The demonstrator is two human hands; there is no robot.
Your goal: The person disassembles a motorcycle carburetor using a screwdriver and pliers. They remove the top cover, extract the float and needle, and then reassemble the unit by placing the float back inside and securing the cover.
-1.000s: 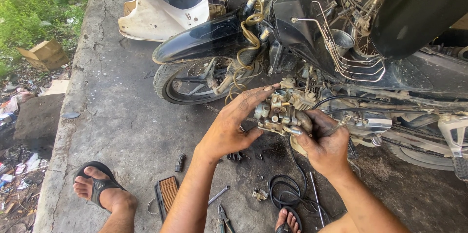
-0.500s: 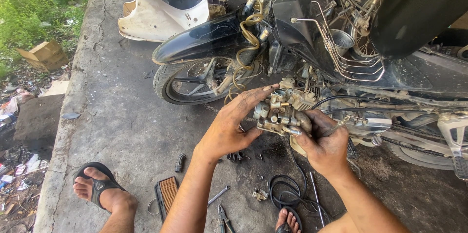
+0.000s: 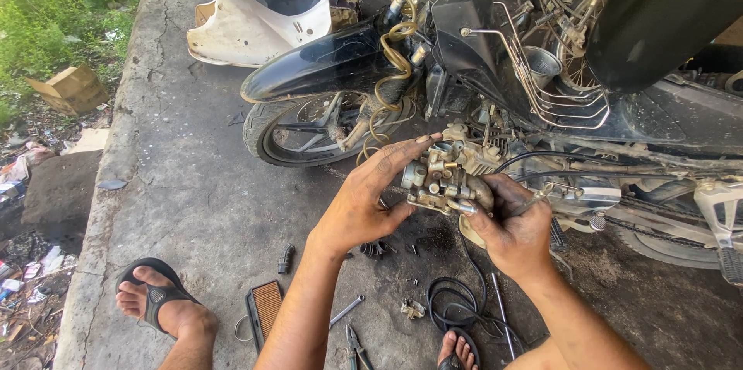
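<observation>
A grimy metal carburettor [image 3: 445, 176] is held up in front of a black motorbike [image 3: 557, 68] that stands with its body panels off. My left hand [image 3: 364, 200] rests flat against the carburettor's left side, fingers stretched over its top. My right hand [image 3: 515, 223] grips it from below and from the right. A black cable runs from the part back toward the bike's engine. Both hands are dark with grease.
The front wheel [image 3: 309, 126] and black fender are just behind my hands. A white body panel [image 3: 248, 29] lies further back. On the concrete are an air filter [image 3: 265, 308], a wrench [image 3: 344, 310], pliers, coiled black cable [image 3: 457, 300] and small parts. My sandalled foot [image 3: 159, 304] is at left; grass beyond.
</observation>
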